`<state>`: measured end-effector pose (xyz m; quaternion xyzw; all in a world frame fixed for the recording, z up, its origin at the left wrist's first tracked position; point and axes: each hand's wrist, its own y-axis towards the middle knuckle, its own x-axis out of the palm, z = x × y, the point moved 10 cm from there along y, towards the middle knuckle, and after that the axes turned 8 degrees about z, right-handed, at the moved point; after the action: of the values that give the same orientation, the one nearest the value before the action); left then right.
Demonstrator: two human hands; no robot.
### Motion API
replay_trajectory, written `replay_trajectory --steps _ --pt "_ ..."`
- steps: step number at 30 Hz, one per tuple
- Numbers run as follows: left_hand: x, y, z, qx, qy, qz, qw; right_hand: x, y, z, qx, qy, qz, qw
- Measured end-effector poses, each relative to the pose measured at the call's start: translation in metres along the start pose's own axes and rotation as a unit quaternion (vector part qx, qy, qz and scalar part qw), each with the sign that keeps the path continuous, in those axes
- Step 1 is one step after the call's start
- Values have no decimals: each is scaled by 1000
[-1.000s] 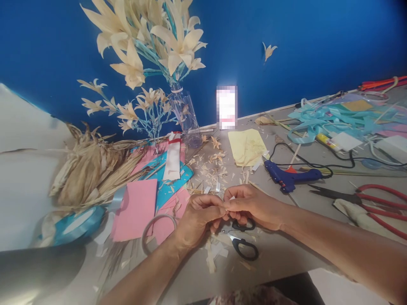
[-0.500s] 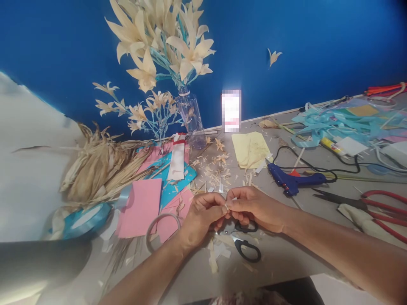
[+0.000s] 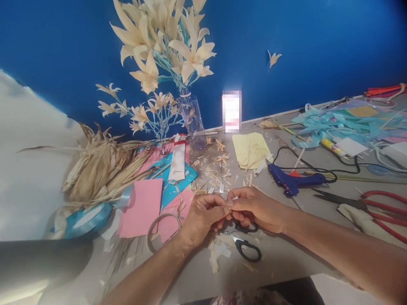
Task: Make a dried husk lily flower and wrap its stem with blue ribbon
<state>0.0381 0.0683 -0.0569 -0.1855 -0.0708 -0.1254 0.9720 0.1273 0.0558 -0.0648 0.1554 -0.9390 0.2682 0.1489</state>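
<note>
My left hand (image 3: 203, 216) and my right hand (image 3: 252, 207) meet fingertip to fingertip above the grey table (image 3: 286, 254), both pinched on a tiny pale scrap (image 3: 229, 203) that is mostly hidden by the fingers. Black-handled scissors (image 3: 246, 245) lie on the table just under and in front of my hands. Pale husk trimmings (image 3: 216, 169) are scattered beyond my fingers. A ring of tape (image 3: 152, 224) rests by my left wrist.
A clear bottle (image 3: 190, 120) holds cream husk flowers (image 3: 165, 38) against the blue wall. Dried husks (image 3: 101, 169), pink paper (image 3: 140, 207) and blue ribbon roll (image 3: 85, 216) lie left. Blue glue gun (image 3: 292, 182), yellow sheet (image 3: 251, 150), red-handled shears (image 3: 365, 201) and blue ribbons (image 3: 333, 123) lie right.
The view has shifted a little, so everything sits further right in the picture. My hands stay pinched together on the small scrap, with only slight finger movement.
</note>
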Motion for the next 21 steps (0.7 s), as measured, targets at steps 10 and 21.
replay_trajectory --steps 10,21 --pt "2 -1 -2 -14 -13 6 1000 -1 0 0 4 7 7 1000" --pt "3 -1 1 -24 -54 11 998 2 0 0 -15 -17 -7 1000"
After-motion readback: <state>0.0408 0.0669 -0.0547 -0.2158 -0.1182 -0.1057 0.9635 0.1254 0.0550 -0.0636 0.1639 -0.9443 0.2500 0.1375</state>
